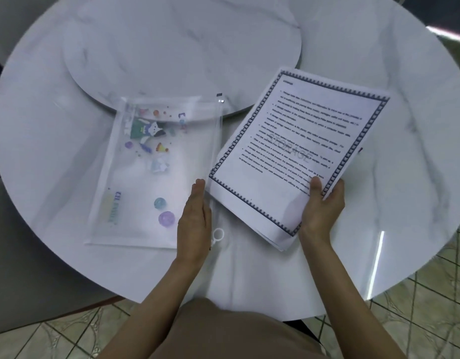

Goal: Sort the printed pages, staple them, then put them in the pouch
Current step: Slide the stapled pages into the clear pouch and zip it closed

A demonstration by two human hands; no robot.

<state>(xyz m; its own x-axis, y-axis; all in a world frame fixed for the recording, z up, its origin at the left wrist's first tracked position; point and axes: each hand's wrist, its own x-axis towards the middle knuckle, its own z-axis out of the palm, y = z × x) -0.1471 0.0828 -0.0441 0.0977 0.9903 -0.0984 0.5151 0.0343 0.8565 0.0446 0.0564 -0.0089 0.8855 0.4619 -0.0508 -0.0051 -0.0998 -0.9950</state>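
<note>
Printed pages (288, 151), right of centre frame, are gripped at their lower corner by the right hand (320, 206), while the left hand (195, 216) lies flat with fingers extended on the pouch (151, 177) edge, apparently steadying it for insertion on the table (404, 177).

Under the thumb of our right hand (320, 211), the last lines on the stack of white printed pages with a dark triangle border (296, 151) are covered, and the body text is too blurred to read. Our left hand (194, 218) hides the near corner of the clear plastic zip pouch with cartoon stickers (156, 177); its lettering stays illegible.
</note>
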